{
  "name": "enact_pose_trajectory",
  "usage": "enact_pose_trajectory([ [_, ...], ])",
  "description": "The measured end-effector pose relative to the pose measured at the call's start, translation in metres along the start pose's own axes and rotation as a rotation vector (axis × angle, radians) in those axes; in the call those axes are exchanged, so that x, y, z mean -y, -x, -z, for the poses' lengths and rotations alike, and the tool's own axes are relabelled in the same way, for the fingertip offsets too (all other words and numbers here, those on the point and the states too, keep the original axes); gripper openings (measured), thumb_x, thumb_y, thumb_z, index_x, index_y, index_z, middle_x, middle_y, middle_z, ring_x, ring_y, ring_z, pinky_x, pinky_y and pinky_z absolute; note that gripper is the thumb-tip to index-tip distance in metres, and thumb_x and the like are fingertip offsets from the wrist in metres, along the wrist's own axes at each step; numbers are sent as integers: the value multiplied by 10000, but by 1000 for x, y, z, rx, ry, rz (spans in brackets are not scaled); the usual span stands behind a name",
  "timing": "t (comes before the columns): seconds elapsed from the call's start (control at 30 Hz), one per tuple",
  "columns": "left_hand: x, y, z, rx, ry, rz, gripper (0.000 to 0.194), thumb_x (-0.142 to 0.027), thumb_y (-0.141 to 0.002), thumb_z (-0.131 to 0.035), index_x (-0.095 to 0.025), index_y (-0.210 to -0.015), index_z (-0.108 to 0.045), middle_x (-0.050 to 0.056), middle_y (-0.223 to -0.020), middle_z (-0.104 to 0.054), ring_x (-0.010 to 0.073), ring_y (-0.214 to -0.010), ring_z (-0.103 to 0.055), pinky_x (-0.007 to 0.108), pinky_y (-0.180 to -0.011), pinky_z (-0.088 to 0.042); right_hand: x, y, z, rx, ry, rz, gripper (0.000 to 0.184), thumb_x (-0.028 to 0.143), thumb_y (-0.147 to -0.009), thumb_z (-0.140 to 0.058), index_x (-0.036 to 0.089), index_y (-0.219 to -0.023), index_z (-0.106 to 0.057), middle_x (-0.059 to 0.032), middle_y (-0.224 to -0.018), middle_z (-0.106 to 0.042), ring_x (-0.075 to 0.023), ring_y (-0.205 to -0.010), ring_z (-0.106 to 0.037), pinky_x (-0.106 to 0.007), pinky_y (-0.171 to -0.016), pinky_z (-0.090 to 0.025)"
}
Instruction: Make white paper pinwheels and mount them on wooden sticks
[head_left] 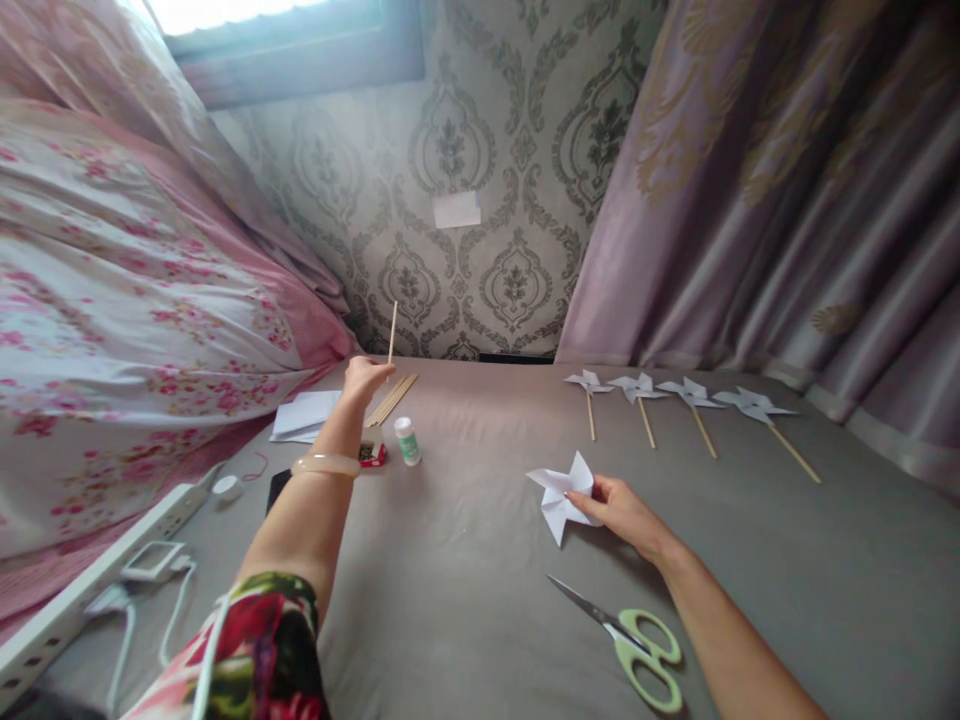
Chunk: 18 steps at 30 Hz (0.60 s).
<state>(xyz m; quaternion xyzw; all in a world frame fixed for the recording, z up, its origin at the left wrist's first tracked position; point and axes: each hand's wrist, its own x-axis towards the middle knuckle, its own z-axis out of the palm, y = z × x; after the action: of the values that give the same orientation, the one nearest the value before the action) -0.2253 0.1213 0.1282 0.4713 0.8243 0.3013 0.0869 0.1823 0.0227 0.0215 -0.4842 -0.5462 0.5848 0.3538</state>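
Note:
Over the far left of the grey cloth, my left hand is closed around a thin wooden stick that points upward. Just below it lie several more wooden sticks in a bundle. My right hand pinches a folded white paper pinwheel between thumb and fingers, a little right of the middle. Green-handled scissors lie nearer to me, their blades spread slightly. A white and green glue bottle stands beside a small red box, partly hidden by my left forearm.
Several finished pinwheels on sticks lie in a row at the far right. White paper sheets sit behind my left arm. A white power strip with plugs and cables runs along the left edge. Curtains hang at the right.

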Motion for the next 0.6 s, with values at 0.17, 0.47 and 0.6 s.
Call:
enact_pose_trajectory([
  [0.17, -29, 39, -8, -35, 353, -92, 418, -348, -670, -502, -73, -922, -691, 51, -690, -646, 109, -568, -522, 215, -544, -423, 0, 1, 1, 33, 57, 26, 379, 398, -557, -791, 131, -806, -690, -33, -751, -719, -170, -679, -626, -268, -644, -470],
  [0.47, -52, 126, -55, 185, 939, -31, 345, -338, -508, -634, -111, -763, -681, 27, -660, -610, 94, -599, -495, 204, -580, -420, 3, 4, 15, 62, 240, 74, 328, 402, -635, -736, 117, -781, -665, -33, -725, -703, -170, -674, -624, -249, -585, -435],
  [0.6, -56, 162, -74, 333, 1002, -67, 291, -331, -531, -662, -127, -739, -677, 26, -665, -615, 99, -604, -497, 212, -579, -402, 12, 9, 25, -3, 394, 109, 317, 423, -711, -663, 123, -809, -688, -70, -797, -726, -202, -719, -645, -285, -635, -464],
])
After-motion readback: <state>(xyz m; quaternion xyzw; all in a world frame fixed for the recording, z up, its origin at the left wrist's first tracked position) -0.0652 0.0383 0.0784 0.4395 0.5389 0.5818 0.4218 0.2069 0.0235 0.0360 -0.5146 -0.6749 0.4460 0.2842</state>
